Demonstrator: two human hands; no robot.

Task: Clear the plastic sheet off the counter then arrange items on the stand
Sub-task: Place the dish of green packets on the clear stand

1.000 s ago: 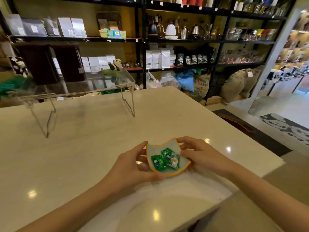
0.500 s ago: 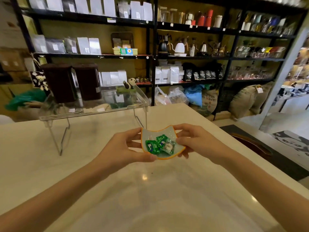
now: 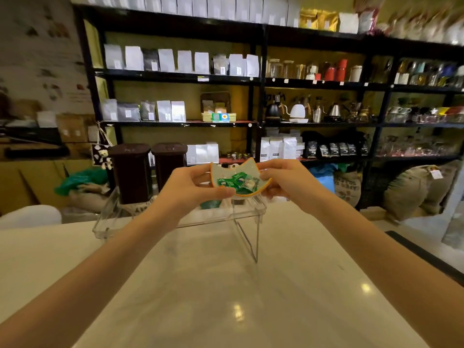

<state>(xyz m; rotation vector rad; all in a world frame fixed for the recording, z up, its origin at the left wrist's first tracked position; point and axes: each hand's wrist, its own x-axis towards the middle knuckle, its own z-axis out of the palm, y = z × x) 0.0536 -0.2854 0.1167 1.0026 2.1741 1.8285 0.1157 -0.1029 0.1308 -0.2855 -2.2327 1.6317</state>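
Raised: cat-shaped dish (image 3: 261,190) over stand (image 3: 251,212) | orange rim, green candies (image 3: 232,183) | both hands (image 3: 193,188) (image 3: 286,180) grip it

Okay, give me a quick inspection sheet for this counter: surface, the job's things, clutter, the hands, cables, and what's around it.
Surface: pale glossy counter, bare in front, ceiling lights reflected.
Job's things: clear acrylic stand at the far edge; cat-shaped dish with orange rim holding green wrapped candies, held in the air above the stand. No plastic sheet seen.
Clutter: nothing seen on the counter.
Hands: left hand and right hand each grip one side of the dish.
Cables: nothing seen.
Surroundings: black shelves of bags, jars and kettles; burlap sacks on the floor.
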